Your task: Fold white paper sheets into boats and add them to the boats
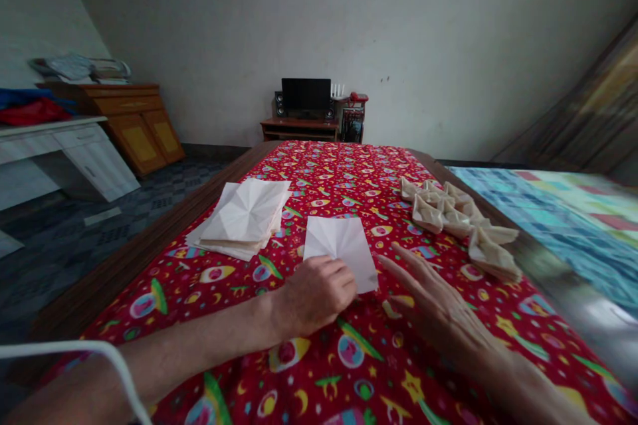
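One white sheet of paper [339, 234] lies at the centre of the frame, flat on the red printed cloth [326, 176] that covers the surface [164, 222], with faint creases fanning across it. The left hand [316, 293], at lower centre, is curled with its knuckles up and lies over the sheet's near left part; its fingertips are hidden, so whether they pinch the edge or merely press cannot be told. The right hand [441, 309], right of centre, is open with fingers extended and apart, holding nothing — its fingertips are just beside the sheet's right edge.

The step in hand looks like working a single creased sheet. At centre left sits a stack of creased sheets [249, 209]; at right, a group of folded paper pieces [446, 212] rests on the cloth.

The next move seems to call for a steady left hand and the right fingers on the paper, following the existing crease lines — a careless press could set a crooked crease.
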`<state>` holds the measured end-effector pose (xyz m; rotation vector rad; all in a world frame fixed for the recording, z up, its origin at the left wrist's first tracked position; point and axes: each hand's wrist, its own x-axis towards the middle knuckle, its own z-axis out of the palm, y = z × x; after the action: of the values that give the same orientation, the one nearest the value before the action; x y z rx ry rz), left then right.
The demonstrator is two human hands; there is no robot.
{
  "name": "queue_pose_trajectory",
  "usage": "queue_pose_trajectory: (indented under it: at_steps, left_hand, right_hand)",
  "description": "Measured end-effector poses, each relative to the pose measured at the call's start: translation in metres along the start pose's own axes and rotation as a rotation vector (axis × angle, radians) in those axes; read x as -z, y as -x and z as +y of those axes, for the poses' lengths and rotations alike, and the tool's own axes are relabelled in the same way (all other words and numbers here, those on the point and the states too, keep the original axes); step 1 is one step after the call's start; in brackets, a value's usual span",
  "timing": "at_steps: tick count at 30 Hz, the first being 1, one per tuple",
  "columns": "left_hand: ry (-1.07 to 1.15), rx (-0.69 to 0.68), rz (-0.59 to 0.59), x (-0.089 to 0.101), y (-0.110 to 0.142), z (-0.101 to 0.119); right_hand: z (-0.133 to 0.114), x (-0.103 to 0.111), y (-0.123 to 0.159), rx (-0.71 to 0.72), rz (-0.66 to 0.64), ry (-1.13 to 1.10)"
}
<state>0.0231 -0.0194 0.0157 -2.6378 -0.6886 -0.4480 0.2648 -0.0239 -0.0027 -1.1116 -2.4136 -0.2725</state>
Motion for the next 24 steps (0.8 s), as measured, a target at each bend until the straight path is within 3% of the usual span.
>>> queue_pose_trajectory:
  at_steps: [5, 9, 13, 18, 21, 24]
  left_hand:
    - [0.150, 0.029, 0.010, -0.002, -0.005, 0.008]
    - [0.297, 0.158, 0.017, -0.003, 0.007, 0.001]
    - [0.445, 0.290, 0.035, -0.018, 0.030, -0.019]
    - [0.650, 0.278, 0.105, -0.039, 0.042, -0.040]
    - [0.735, 0.259, 0.135, -0.036, 0.037, -0.041]
    - [0.762, 0.373, 0.107, -0.027, 0.033, -0.036]
  right_hand:
    - [-0.004, -0.010, -0.021, 0.149, -0.083, -0.172]
    - [0.006, -0.013, -0.022, 0.224, -0.108, -0.289]
    - [0.012, -0.011, -0.012, 0.113, -0.043, -0.389]
    - [0.010, -0.004, -0.003, -0.099, -0.115, -0.537]
    - [0.008, -0.002, -0.002, -0.213, -0.150, -0.569]
    - [0.006, -0.004, -0.005, -0.355, -0.126, -0.592]
